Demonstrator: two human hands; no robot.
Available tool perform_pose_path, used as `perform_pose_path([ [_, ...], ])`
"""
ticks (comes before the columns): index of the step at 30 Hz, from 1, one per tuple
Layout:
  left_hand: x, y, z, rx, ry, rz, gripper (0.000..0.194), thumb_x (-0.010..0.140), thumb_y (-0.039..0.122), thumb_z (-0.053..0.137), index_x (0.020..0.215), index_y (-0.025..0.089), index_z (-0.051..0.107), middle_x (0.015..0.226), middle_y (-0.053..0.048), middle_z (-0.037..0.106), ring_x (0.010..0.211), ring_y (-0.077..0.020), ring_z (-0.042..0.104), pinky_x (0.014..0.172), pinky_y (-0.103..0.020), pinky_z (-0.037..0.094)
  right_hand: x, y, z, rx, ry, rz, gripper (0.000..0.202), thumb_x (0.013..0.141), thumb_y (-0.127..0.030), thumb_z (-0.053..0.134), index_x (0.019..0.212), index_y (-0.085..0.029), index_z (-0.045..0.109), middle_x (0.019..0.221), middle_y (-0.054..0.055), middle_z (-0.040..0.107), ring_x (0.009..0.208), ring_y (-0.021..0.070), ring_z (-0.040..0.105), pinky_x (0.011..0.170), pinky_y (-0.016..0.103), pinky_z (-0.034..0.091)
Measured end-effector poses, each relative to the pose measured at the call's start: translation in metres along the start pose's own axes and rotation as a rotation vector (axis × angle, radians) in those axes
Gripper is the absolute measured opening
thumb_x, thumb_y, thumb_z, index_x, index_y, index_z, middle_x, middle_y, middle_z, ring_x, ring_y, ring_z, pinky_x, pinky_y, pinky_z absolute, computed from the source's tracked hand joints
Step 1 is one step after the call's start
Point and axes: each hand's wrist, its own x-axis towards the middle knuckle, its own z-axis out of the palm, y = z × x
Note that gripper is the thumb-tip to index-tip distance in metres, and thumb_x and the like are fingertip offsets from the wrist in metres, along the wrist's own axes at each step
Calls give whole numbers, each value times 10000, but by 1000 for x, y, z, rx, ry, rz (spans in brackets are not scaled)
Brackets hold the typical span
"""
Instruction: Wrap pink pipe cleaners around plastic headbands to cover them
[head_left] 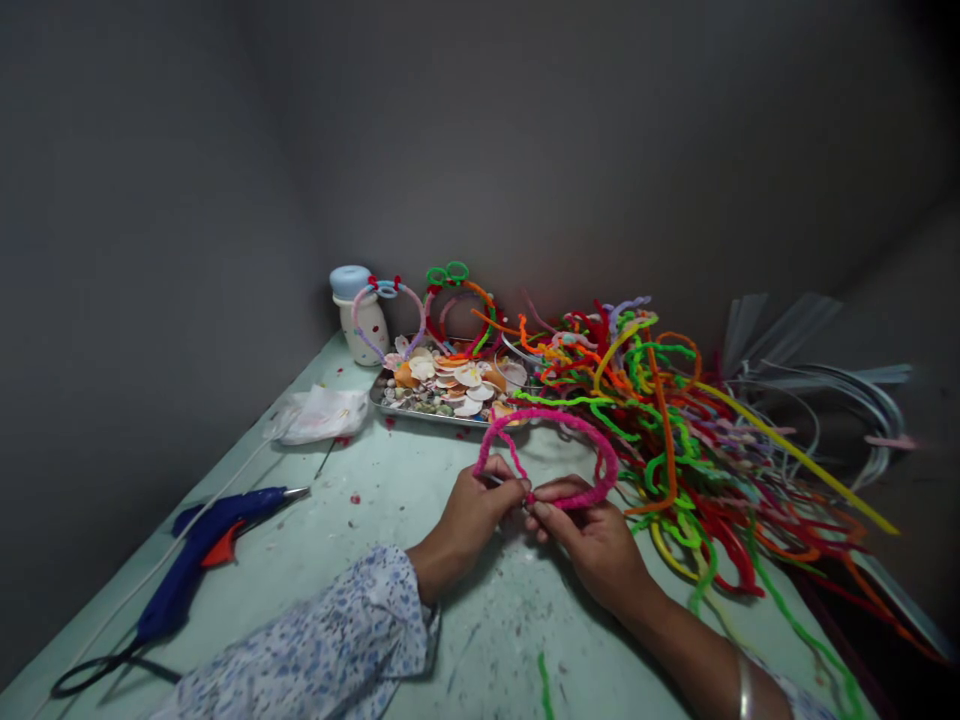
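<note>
Both hands meet at the middle of the pale green table (390, 560). My left hand (472, 515) and my right hand (589, 530) pinch the near end of a headband (551, 420) wrapped in pink pipe cleaner. Its arc curves up and away from my fingers toward a metal tray (420, 412). A loose pink strand (514, 455) runs from the arc down to my fingertips. My left arm wears a blue floral sleeve, and a bangle sits on my right wrist.
A big tangle of coloured pipe cleaners (675, 420) fills the right side. The tray holds several seashells. Behind it lean finished headbands (450, 300) and a white bottle (360, 315). A blue glue gun (202, 545) lies at left, near a white cloth (322, 412). Bare plastic bands (840, 400) lie far right.
</note>
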Motion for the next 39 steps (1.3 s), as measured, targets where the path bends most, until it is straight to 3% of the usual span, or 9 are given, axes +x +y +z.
perform_pose_path([
  [11,1,-7,0,-103,-31,-80,119,716,190,596,673,176,486,532,24,530,512,-116,513,524,-243,347,-1,4,-1,-16,-17,-62,143,843,-340,653,868,-202,625,711,15,677,610,140,636,571,260,526],
  [18,0,-4,-2,-132,-45,-55,146,765,196,560,639,161,493,548,42,434,515,-81,392,524,-231,293,-1,6,-3,26,17,-24,163,838,-358,660,864,-204,612,687,5,670,582,137,630,566,261,519],
  [30,0,0,2,-88,-53,-77,151,740,235,613,642,148,538,538,10,515,508,-95,458,523,-237,302,-1,8,-5,19,-28,-20,166,850,-356,645,870,-194,615,700,14,678,607,140,634,584,267,525],
  [39,4,-12,-2,-112,-76,-84,156,746,268,647,698,156,550,591,-7,577,524,-121,540,534,-245,357,0,4,-2,50,5,-44,180,815,-356,681,834,-194,605,698,-6,635,578,133,625,560,271,527],
])
